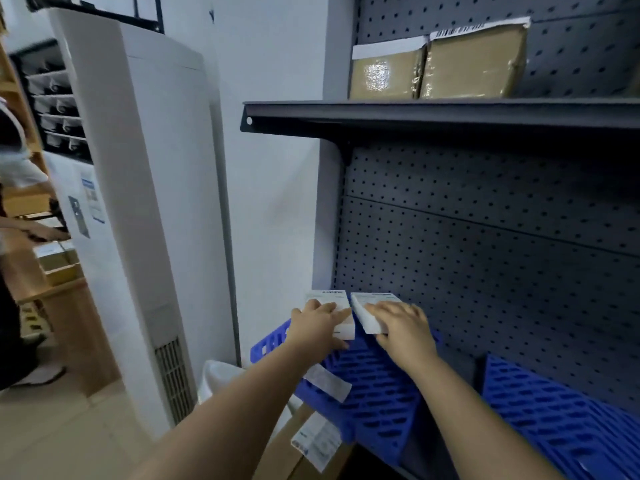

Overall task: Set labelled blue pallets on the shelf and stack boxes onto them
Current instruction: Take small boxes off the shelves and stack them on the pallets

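Observation:
Two blue slotted pallets lie on the lower shelf: the left pallet (374,393) carries a white label (329,382) on its front, and the right pallet (561,420) sits beside it. Two small white boxes stand side by side at the back of the left pallet. My left hand (317,327) holds the left white box (332,299), fingers over its top and thumb at its front. My right hand (405,329) grips the right white box (372,306) the same way. Both boxes rest on the pallet close to the pegboard back.
The upper shelf (433,114) holds two brown taped parcels (440,69). A tall white air conditioner (145,202) stands left of the shelving. A cardboard box with a label (311,441) sits below the left pallet. Another person (14,188) works at a wooden counter far left.

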